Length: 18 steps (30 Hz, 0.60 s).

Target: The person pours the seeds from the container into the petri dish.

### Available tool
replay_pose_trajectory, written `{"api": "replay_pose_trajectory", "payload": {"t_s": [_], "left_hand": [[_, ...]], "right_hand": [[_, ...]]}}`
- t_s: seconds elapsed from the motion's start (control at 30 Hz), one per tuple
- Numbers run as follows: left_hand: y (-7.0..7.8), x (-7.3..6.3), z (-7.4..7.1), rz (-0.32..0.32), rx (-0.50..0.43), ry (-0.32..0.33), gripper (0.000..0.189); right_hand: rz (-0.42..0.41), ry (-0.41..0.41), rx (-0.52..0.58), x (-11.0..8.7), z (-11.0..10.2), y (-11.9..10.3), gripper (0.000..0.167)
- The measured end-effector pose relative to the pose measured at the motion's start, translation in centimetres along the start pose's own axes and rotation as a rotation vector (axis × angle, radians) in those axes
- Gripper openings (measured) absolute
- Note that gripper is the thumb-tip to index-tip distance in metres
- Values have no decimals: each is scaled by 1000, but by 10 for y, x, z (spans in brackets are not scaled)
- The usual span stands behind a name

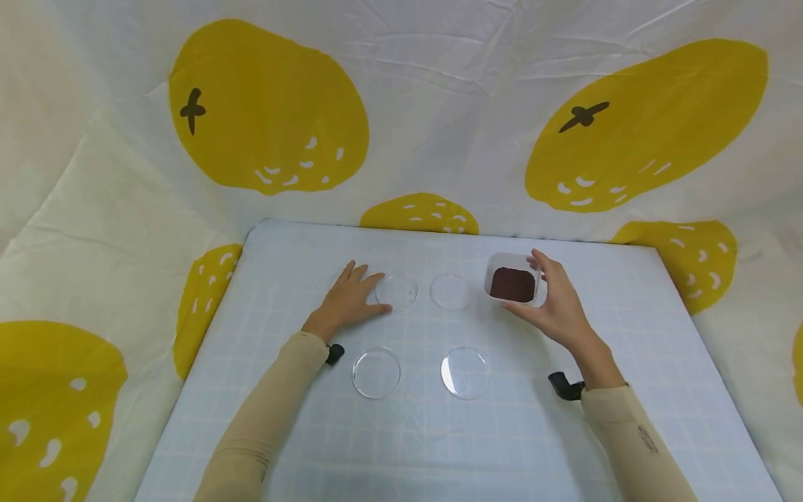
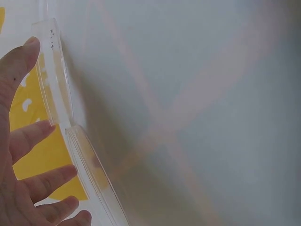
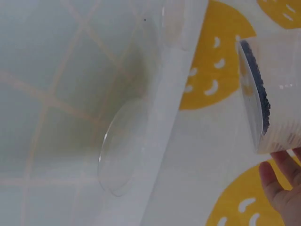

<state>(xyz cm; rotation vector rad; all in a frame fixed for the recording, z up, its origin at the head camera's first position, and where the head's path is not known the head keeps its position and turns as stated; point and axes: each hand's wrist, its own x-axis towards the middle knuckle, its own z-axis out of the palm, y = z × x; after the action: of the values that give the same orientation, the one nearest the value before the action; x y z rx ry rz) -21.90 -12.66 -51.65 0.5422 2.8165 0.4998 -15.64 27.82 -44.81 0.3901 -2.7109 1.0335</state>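
Note:
My left hand (image 1: 353, 298) spreads its fingers at the far row of clear petri dishes. Its thumb and index finger touch opposite sides of one petri dish (image 1: 405, 293). A few dark specks show in that dish (image 2: 55, 75) in the left wrist view. Another clear dish (image 2: 96, 179) lies beside it, by the other fingers. My right hand (image 1: 552, 307) grips a translucent square tub (image 1: 497, 263) between thumb and fingers, off the table and tilted toward the head camera. Dark brown granules (image 1: 512, 285) lie inside, banked against one wall in the right wrist view.
Between the hands lies one clear dish (image 1: 449, 292). Two more, a left one (image 1: 376, 373) and a right one (image 1: 465, 373), lie nearer on the pale checked table (image 1: 414, 446). A white cloth with yellow fruit prints (image 1: 439, 139) hangs behind the table.

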Motion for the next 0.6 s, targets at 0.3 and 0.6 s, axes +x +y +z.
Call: {"api": "replay_pose_trajectory", "payload": {"t_s": [0.3, 0.6], "left_hand": [[0, -3, -2, 5, -13, 4, 85], [0, -2, 1, 6, -5, 11, 85]], "right_hand": [[-112, -34, -90, 26, 11, -13, 107], [-184, -65, -157, 49, 23, -21, 102]]}}
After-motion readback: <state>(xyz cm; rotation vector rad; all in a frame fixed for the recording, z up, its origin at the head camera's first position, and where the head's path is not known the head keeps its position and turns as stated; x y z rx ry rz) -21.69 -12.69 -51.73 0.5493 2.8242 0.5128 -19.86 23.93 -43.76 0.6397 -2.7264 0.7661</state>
